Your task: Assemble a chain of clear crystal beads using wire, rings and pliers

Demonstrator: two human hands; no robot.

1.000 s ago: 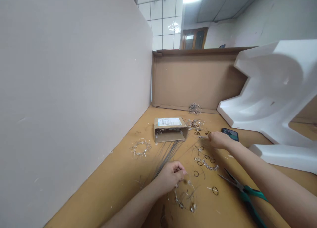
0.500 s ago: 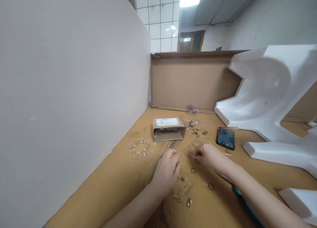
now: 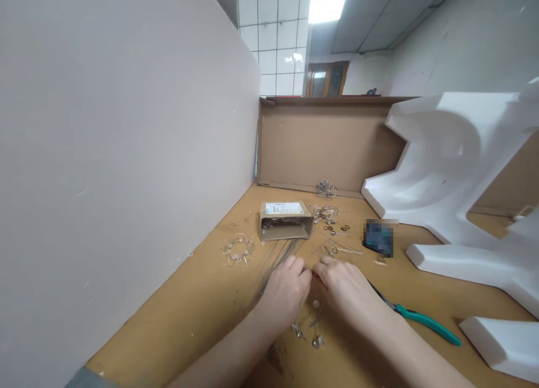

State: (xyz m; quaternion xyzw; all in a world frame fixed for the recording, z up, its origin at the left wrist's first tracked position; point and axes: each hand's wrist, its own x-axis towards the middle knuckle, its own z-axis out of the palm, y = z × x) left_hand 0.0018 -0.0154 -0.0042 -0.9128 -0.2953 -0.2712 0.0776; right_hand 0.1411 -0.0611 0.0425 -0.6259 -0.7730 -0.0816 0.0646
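My left hand (image 3: 287, 284) and my right hand (image 3: 339, 280) meet over the tabletop, fingertips pinched close together. Whatever they hold is too small or hidden to make out. Beyond my left hand lies a bundle of thin grey wires (image 3: 290, 247). Dark rings (image 3: 330, 229) and a ring with a thin wire (image 3: 347, 251) are past my right hand. Between my forearms lie small clear beads with wire (image 3: 318, 341). Pliers with a green handle (image 3: 433, 324) rest beside my right forearm, their jaws partly hidden by it.
A small open cardboard box (image 3: 311, 228) holds clear pieces. A ring of wired clear beads (image 3: 239, 249) lies to its left, wire clusters (image 3: 327, 188) to its right. A phone (image 3: 378, 237) and white foam blocks (image 3: 455, 264) are at right; a pale panel (image 3: 147, 152) rises at left.
My right hand has moved left and toward me, up to my left hand. Rings near it are now covered or gone from view. The pliers show more fully, and the view has shifted slightly.
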